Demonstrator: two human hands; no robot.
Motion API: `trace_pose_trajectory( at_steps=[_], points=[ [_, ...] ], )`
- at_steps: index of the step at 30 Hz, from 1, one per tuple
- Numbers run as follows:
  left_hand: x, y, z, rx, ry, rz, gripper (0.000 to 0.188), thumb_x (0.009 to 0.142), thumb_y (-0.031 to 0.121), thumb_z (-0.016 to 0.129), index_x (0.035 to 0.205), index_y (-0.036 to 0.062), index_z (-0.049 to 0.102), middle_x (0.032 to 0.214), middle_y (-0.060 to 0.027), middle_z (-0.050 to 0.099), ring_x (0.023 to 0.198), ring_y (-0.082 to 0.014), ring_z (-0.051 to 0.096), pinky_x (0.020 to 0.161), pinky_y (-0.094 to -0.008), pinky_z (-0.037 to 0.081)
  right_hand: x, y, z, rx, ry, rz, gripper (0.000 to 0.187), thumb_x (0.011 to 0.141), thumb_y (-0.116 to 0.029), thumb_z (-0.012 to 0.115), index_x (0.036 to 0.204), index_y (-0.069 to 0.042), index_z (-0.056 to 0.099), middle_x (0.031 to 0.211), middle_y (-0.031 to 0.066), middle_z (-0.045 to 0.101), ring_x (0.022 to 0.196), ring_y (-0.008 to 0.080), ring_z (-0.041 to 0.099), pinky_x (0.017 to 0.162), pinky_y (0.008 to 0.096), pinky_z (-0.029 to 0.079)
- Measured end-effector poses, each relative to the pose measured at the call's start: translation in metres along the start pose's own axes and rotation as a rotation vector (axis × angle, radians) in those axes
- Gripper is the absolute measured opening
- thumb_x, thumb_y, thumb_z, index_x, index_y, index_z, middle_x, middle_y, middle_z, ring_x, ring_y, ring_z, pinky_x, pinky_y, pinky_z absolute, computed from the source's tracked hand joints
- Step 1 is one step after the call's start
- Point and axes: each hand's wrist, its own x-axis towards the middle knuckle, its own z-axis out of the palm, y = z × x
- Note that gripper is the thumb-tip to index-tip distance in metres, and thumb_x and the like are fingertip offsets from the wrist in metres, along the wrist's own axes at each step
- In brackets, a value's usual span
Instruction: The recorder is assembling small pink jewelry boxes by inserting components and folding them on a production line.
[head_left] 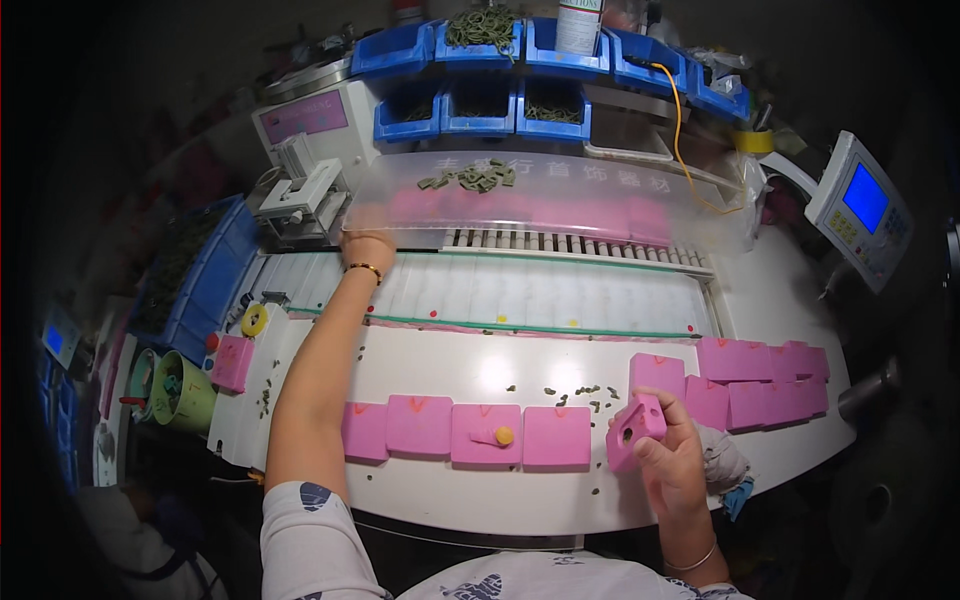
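Note:
My right hand grips a pink mould block tilted up at the front right of the white table; a hollow with a dark spot shows in its face. My left hand reaches far forward to the left end of a translucent cover; its fingers are hidden by the cover's edge. Pink blocks show blurred beneath the cover. Between my arms lies a row of pink blocks with orange-red marks, among them one block with a yellow knob on it.
More pink blocks are grouped at the right. Small dark-green pieces lie scattered on the table. Blue bins line the back. A screen panel stands at the right, a clamp-like device at the back left, a green bucket at the left.

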Motion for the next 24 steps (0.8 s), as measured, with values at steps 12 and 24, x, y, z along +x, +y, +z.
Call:
trace_pose_trajectory(
  at_steps=[12,24],
  points=[
    [0.025,-0.022,0.020,-0.192,-0.093,-0.161,0.039,0.092,0.034,0.058,0.126,0.0149,0.058,0.126,-0.0130,0.060,0.119,-0.0321,0.055,0.099,-0.0420,0.045,0.000,-0.002,0.010,0.009,-0.034,-0.010,0.058,0.077,-0.002,0.076,0.129,-0.001,0.049,0.120,0.0076,0.052,0.109,0.0156,0.052,0.096,0.0304,0.043],
    [0.000,-0.011,0.007,0.085,-0.284,0.183,0.049,0.090,0.022,0.051,0.137,0.0086,0.045,0.137,-0.0147,0.052,0.127,-0.0322,0.048,0.103,-0.0443,0.040,0.002,-0.001,0.023,0.021,-0.050,0.028,0.058,0.075,0.002,0.075,0.127,-0.001,0.049,0.120,0.0074,0.053,0.110,0.0159,0.051,0.097,0.0314,0.042]
  ],
)
